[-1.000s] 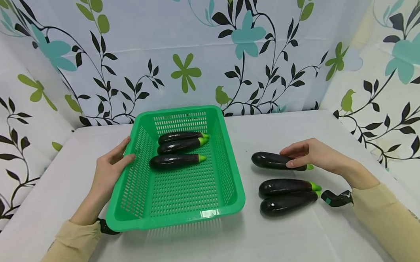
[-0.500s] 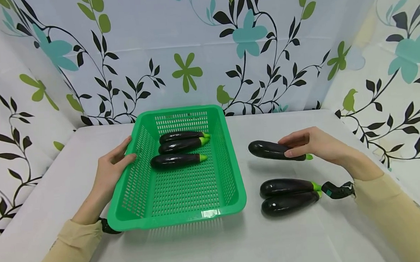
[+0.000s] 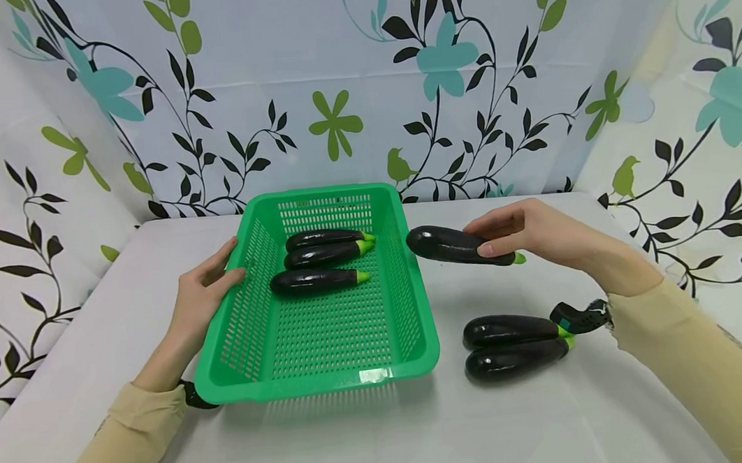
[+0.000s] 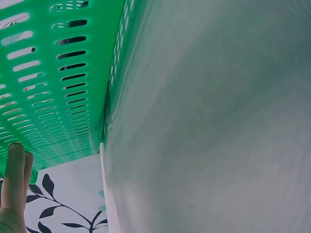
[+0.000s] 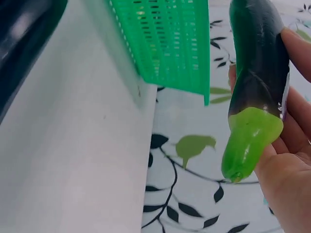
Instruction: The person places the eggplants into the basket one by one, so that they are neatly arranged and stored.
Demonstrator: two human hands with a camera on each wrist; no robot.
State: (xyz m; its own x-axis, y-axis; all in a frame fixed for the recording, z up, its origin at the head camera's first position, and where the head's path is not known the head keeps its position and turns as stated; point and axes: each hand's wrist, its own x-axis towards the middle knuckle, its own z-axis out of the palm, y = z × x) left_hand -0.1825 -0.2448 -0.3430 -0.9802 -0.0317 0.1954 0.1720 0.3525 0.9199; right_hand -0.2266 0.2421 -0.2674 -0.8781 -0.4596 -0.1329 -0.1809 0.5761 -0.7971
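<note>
In the head view, my right hand (image 3: 522, 241) pinches a dark purple eggplant (image 3: 447, 245) near its green stem end. It is held above the table, its rounded end at the right rim of a green plastic basket (image 3: 316, 387). The right wrist view shows this eggplant (image 5: 260, 63) between thumb and fingers, green cap toward the camera. My left hand (image 3: 204, 293) grips the basket's left rim; its fingers (image 4: 14, 174) lie along the outer wall in the left wrist view. Inside the basket lie three eggplants, the nearest eggplant (image 3: 313, 281) slightly apart from the others.
Two more eggplants lie side by side on the table to the right of the basket, a farther eggplant (image 3: 508, 329) and a nearer eggplant (image 3: 516, 360). The white-covered table (image 3: 482, 428) is bordered by a leaf-patterned cloth (image 3: 363, 85) at the back and sides.
My right hand has lifted the eggplant off the table and carried it left and away from me, up to the basket's rim. The left hand keeps its place on the basket.
</note>
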